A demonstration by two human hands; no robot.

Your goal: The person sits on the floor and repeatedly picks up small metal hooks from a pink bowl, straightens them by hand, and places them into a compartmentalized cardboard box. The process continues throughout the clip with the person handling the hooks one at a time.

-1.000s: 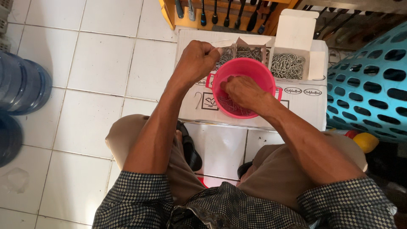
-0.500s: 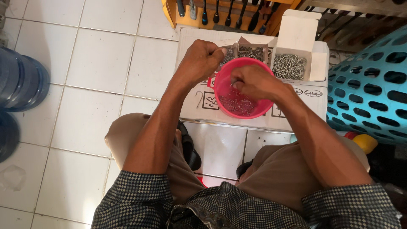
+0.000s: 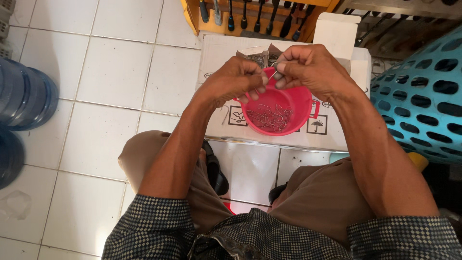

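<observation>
Together: our left hand (image 3: 231, 82) and right hand (image 3: 308, 70) pinched, seemingly, one thin metal wire piece (image 3: 272, 74)
Where: over the pink bowl (image 3: 298, 103) of bent pieces
Next: steady fingertip bending

Thin metal hook (image 3: 272, 75) above hook-filled pink bowl (image 3: 298, 103)

Home workshop corner: tiled floor (image 3: 110, 72), wooden tool rack (image 3: 255, 14), cardboard box (image 3: 216, 53).
</observation>
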